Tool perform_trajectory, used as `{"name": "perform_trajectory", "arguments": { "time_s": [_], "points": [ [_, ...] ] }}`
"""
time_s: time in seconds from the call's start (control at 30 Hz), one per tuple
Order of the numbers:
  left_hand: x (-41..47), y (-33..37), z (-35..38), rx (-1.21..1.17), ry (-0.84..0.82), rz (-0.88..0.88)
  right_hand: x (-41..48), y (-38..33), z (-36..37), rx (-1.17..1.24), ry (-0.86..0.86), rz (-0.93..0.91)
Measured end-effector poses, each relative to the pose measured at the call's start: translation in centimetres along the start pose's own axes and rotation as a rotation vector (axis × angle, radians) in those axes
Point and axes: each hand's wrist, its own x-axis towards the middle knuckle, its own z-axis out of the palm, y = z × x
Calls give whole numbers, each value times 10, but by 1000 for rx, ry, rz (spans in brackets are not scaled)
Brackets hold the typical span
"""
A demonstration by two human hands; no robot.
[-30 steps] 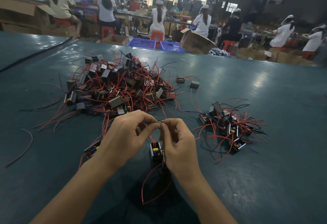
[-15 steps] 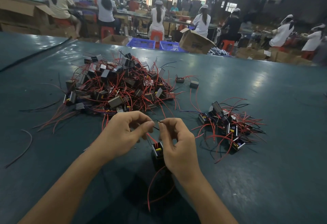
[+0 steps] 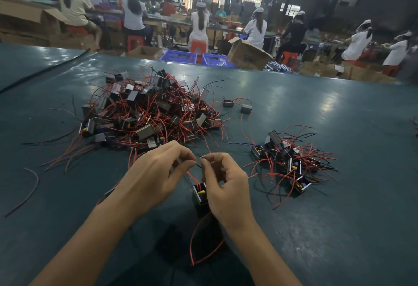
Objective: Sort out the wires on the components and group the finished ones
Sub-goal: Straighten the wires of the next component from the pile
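Note:
A small black component [image 3: 200,197] with yellow and blue parts hangs between my hands above the green table [image 3: 339,195]. Its red wire [image 3: 193,238] loops down toward me. My left hand [image 3: 156,177] pinches a thin wire end at its fingertips. My right hand [image 3: 222,186] pinches another wire end just beside it, and its palm hides part of the component. A big tangled pile of components with red and black wires [image 3: 147,113] lies behind my hands. A smaller group of components [image 3: 289,161] sits to the right.
Two stray components [image 3: 228,103] [image 3: 246,108] lie right of the big pile. A loose wire [image 3: 27,190] curls at the left. Beyond the table's far edge stand blue crates [image 3: 178,56], cardboard boxes [image 3: 247,56] and several seated people.
My hands stay close together on the wire ends, with small finger movements. The component has shifted slightly and the red wire loop below it has swung.

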Motion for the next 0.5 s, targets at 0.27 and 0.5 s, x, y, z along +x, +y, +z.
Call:
{"name": "perform_trajectory", "arguments": {
  "time_s": [0.27,0.5],
  "points": [
    [0,10,-4,80,45,135,1,-4,-3,106,-32,89],
    [-2,8,2,108,36,134,2,-4,-4,84,-11,135]
  ]
}}
